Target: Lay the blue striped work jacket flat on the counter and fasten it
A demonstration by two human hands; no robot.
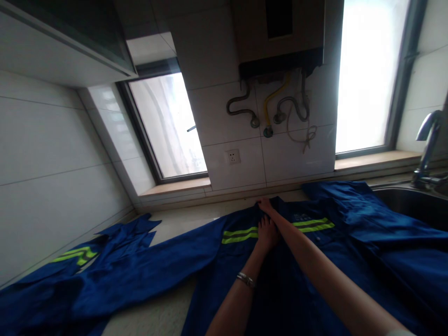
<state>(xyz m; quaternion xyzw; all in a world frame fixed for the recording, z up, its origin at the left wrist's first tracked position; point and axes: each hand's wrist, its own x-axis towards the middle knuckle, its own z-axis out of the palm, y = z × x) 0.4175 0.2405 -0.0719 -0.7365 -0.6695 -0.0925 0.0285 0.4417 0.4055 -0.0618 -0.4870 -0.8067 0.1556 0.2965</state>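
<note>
A blue work jacket with yellow-green reflective stripes lies spread over the countertop, one sleeve stretching to the left. My right hand is at its collar near the wall, fingers closed on the cloth. Just below, my left hand rests on the jacket's chest beside the stripe, its fingers apart; a silver bracelet circles that wrist. My right forearm passes close over the left hand's edge. Small lettering, too blurred to read, shows above the right-hand stripe.
More blue cloth with reflective stripes lies at the left wall. A sink with a faucet is at the right, blue fabric reaching its edge. Ahead are a wall socket, hoses under a water heater, and two windows.
</note>
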